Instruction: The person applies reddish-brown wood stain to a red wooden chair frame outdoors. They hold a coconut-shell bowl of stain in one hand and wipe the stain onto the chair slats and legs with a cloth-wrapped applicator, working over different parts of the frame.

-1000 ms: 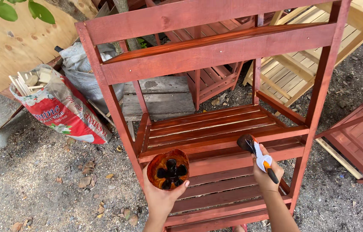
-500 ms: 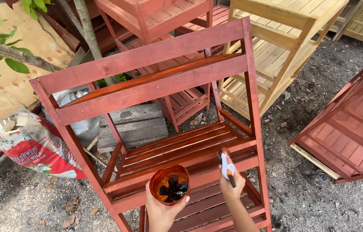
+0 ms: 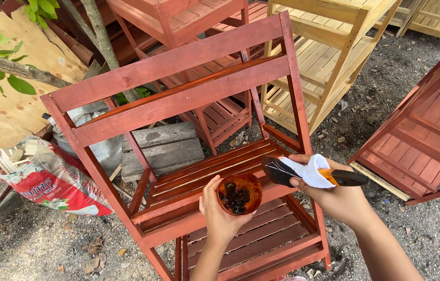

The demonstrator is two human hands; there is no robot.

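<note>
Left hand (image 3: 219, 216) at lower centre of frame, fingers curled round a small cup (image 3: 239, 194) of dark stain; thumb up the cup's left side, other fingers hidden behind and under it. Cup held upright, mouth up, over the front edge of the upper shelf.

Right hand (image 3: 334, 195) just right of centre, closed on a brush (image 3: 311, 174) whose handle is wrapped in a white rag (image 3: 311, 171). Thumb on top of the rag, fingers beneath, grip tight. Dark bristles poke left out of the fist, close beside the cup rim but apart from it; black handle end sticks out right past the knuckles. Brush lying roughly level, bristle tip over the shelf slats.

Red rack (image 3: 189, 104) fills centre of frame, two slatted shelves and two back rails, standing on dirt.

Unpainted rack (image 3: 329, 52) at upper right. Another red rack (image 3: 428, 130) at right edge. Red-and-white sack (image 3: 53, 179) with wood sticks at left edge. Plywood sheet (image 3: 1, 119) and tree branch (image 3: 11, 67) upper left. Grey plank stack (image 3: 162, 148) behind the centre rack.
</note>
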